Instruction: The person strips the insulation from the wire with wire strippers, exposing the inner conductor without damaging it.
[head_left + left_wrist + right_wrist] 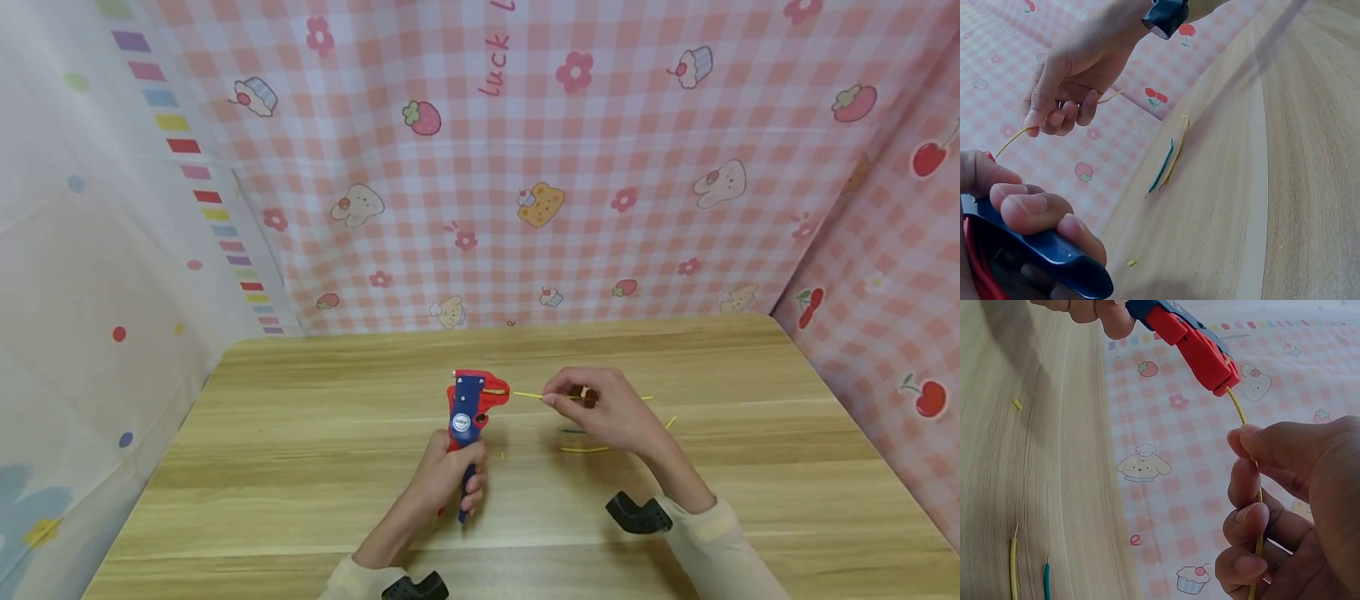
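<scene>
My left hand (452,471) grips the handles of a blue and red wire stripper (468,400), its red head turned to the right. Between thumb and forefinger, my right hand (611,408) pinches a yellow wire (1240,413). One end of that wire meets the stripper's red jaws in the right wrist view. The wire's other end runs back under the curled fingers and sticks out past the hand. Below the right hand, a green wire (1161,165) and another yellow wire (585,450) lie on the table; both show bare copper tips in the right wrist view.
A small yellow scrap of insulation (1017,404) lies on the wooden table (300,467) near the stripper. Behind the table hangs a pink checked curtain (450,167), with more cloth at both sides. Each wrist wears a black camera mount (637,512).
</scene>
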### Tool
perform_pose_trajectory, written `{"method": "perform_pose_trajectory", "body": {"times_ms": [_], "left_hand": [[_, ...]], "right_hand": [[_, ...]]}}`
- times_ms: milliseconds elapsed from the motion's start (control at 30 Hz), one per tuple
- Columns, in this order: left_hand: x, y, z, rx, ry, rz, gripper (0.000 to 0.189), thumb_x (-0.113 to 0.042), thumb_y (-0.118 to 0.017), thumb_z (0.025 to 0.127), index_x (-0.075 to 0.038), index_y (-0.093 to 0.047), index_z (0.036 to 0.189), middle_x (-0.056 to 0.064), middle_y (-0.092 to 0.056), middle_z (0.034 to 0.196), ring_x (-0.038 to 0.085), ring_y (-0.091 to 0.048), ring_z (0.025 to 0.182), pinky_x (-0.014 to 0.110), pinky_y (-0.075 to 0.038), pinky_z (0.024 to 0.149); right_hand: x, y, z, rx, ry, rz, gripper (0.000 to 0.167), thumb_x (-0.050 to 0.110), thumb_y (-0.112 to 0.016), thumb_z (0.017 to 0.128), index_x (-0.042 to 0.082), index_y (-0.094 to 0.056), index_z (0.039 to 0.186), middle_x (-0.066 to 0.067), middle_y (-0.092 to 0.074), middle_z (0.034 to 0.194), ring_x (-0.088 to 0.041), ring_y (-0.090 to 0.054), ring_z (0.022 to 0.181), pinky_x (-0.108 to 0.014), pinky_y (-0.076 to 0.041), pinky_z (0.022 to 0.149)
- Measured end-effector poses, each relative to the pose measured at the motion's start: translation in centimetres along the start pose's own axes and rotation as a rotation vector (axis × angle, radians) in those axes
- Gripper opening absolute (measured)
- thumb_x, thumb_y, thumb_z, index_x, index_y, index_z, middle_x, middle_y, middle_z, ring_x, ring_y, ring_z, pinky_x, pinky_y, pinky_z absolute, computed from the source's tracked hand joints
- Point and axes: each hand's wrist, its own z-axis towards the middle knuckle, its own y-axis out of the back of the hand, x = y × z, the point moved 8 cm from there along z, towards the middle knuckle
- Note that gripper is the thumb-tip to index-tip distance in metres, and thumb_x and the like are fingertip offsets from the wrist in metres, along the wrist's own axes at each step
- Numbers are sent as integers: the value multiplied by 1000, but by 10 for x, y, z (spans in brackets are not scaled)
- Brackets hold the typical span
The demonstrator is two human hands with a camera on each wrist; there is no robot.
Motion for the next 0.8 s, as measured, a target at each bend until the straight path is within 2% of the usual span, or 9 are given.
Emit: {"method": "perform_pose_trajectory", "body": {"times_ms": [200,400,467,600,700,800], "left_hand": [[-1,1,1,-17,-13,-1,17,-1,-48,89,-5,-48,72,-2,-47,49,14,-48,37,28,-47,40],[-6,23,2,-120,-17,-72,17,-3,-50,88,-6,-49,71,-2,-47,48,14,-48,36,31,-49,41],[-7,27,2,-116,-16,-79,16,-3,-50,90,-6,-49,75,-2,-47,49,14,-48,37,32,-51,42],[-6,26,3,-61,0,-49,12,-5,-51,94,-4,-51,82,-1,-53,54,16,-55,43,33,-57,49],[-4,24,5,-48,13,-19,13,-7,-53,97,5,-55,95,1,-63,61,17,-65,51,35,-63,60],[-3,24,7,-41,23,3,25,-9,-55,101,13,-55,113,2,-70,70,18,-73,61,37,-65,72]], "right_hand": [[-5,2,0,6,-8,-20,7,20,-72,97,24,-75,92,10,-69,78,-5,-51,62,-20,-44,55],[-20,21,-6,-32,-75,-74,8,19,-70,98,22,-75,92,7,-68,79,-7,-50,63,-22,-43,55],[-24,26,-7,-36,-97,-70,7,20,-70,99,22,-75,93,6,-69,82,-9,-51,65,-23,-44,56],[-24,29,-8,-31,-109,-63,7,23,-69,99,22,-75,95,5,-69,84,-11,-53,68,-23,-46,58],[-24,29,-7,-34,-112,-59,6,23,-70,99,22,-75,94,5,-69,84,-12,-53,68,-23,-46,58],[-24,30,-6,-35,-112,-57,6,22,-70,99,22,-75,95,5,-69,84,-12,-54,68,-23,-46,58]]}}
